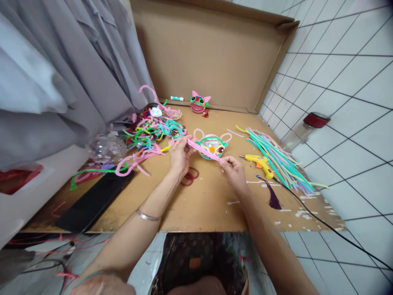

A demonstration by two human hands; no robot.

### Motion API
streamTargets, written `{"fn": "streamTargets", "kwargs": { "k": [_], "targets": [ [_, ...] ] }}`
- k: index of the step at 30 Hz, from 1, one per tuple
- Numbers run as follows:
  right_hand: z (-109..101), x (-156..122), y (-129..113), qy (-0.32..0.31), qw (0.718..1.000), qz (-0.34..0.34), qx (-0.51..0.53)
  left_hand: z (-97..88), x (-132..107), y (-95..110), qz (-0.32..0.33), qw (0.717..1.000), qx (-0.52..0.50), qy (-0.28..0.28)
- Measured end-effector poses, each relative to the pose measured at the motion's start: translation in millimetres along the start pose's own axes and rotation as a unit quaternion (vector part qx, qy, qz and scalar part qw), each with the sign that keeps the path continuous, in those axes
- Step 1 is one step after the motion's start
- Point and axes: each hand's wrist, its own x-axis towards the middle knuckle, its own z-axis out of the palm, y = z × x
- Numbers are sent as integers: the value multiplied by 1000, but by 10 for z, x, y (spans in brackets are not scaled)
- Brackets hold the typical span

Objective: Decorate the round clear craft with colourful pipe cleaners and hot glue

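Observation:
A flat pink strip of pipe cleaners (203, 150) is stretched between my two hands. My left hand (180, 155) pinches its upper left end, and my right hand (233, 169) pinches the lower right end. Just behind the strip lies a half-made animal head (211, 141) of pipe cleaners, with pink ear loops, a green rim, a yellow-orange nose and a dark eye; the strip hides part of its lower left. Below my left hand are the red handles of scissors (190, 176), partly covered by that hand. A yellow glue gun (259, 164) rests to the right of my right hand.
Tangled colourful pipe cleaners (153, 131) heap up at the left, near a black phone-like slab (95, 200). Straight pipe cleaners (279, 159) lie right, beside a purple tassel (272, 196) and the glue gun's cord (310, 211). A finished head (198, 102) stands by the cardboard back (211, 53).

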Motion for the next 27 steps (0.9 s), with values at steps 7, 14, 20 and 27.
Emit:
{"fn": "streamTargets", "kwargs": {
  "k": [7,14,20,27],
  "targets": [
    [-50,14,-74,-4,1000,-6,0,-11,71,-21,25,998,48,10],
    [-89,19,-128,1,1000,-26,-13,-15,-157,132,404,852,332,-25],
    [-132,22,-92,8,998,-57,3,58,-384,-75,426,705,503,-262],
    [-137,45,-39,32,998,-44,22,126,-509,-245,229,857,381,-262]
  ]
}}
